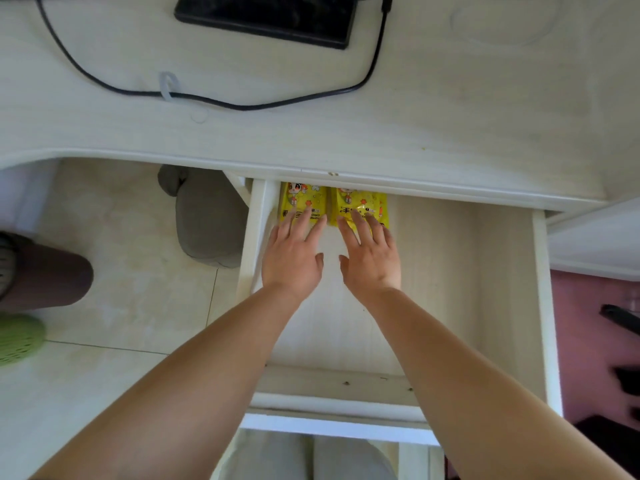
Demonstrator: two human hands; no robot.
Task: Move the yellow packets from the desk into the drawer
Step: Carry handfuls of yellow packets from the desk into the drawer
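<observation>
Two yellow packets lie side by side at the back left of the open white drawer [540, 271], partly under the desk edge. My left hand [294, 254] has straight fingers touching the near end of the left packet [303, 200]. My right hand [372, 258] lies flat with its fingertips on the right packet [360, 202]. Neither hand grips anything.
The white desk top [415, 126] carries a black device [270, 19] and a black cable [242, 105] looping across it. Left of the drawer, on the tiled floor, are a grey slipper [207, 223], a dark cylinder [48, 278] and a green perforated item [17, 337].
</observation>
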